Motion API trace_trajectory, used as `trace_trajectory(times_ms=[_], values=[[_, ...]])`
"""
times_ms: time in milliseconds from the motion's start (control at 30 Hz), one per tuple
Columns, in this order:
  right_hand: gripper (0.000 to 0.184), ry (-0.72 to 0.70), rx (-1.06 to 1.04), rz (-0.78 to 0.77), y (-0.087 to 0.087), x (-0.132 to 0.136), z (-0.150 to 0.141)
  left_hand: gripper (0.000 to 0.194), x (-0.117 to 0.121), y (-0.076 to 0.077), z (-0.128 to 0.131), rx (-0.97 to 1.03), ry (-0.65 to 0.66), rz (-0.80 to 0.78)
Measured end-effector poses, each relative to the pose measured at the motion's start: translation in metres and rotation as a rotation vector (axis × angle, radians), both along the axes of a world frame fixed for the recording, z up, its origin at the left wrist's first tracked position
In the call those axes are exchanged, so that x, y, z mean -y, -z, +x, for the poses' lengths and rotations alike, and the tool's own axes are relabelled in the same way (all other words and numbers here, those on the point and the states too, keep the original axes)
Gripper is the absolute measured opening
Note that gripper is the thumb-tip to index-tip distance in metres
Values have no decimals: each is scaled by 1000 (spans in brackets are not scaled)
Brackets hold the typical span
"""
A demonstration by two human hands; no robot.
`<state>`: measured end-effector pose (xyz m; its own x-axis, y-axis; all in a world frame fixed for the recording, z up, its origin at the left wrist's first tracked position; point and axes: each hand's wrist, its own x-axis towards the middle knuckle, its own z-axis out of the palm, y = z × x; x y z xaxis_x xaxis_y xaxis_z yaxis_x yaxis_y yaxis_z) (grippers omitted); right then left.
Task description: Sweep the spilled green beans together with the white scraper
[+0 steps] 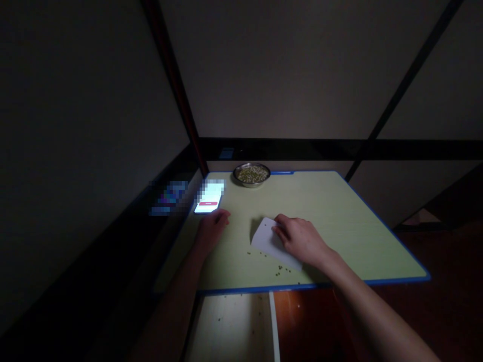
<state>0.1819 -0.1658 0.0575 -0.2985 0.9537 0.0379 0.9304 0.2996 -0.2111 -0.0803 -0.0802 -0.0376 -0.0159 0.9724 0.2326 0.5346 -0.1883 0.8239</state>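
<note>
Pinching the white card (269,241) by its far edge, the right hand (302,239) works over the tabletop (339,211)! Looks light, bendy, best held there. Loose beans (280,268) nearby; left hand (211,229), spread or clenched, hard to tell.

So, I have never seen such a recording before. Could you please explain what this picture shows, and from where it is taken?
There is no machine here: one camera, worn on a person's head, looks forward and down at their two bare hands. The right hand holds a white sheet, perhaps card. The left hand is near a lit phone; I cannot tell whether it holds anything. On the pale green table, small dark grains lie scattered near the sheet, and a metal bowl of grains stands towards the far edge.
</note>
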Motion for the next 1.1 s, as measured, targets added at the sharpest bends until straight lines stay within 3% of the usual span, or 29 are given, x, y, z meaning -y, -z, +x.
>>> trace_trajectory(times_ms=[667,1100], values=[[30,-185,77,-5,-14,-6,-26,26,-1,4,-1,14,5,11],[27,-207,65,7,-5,10,-14,27,-1,1,-1,6,20,-1]])
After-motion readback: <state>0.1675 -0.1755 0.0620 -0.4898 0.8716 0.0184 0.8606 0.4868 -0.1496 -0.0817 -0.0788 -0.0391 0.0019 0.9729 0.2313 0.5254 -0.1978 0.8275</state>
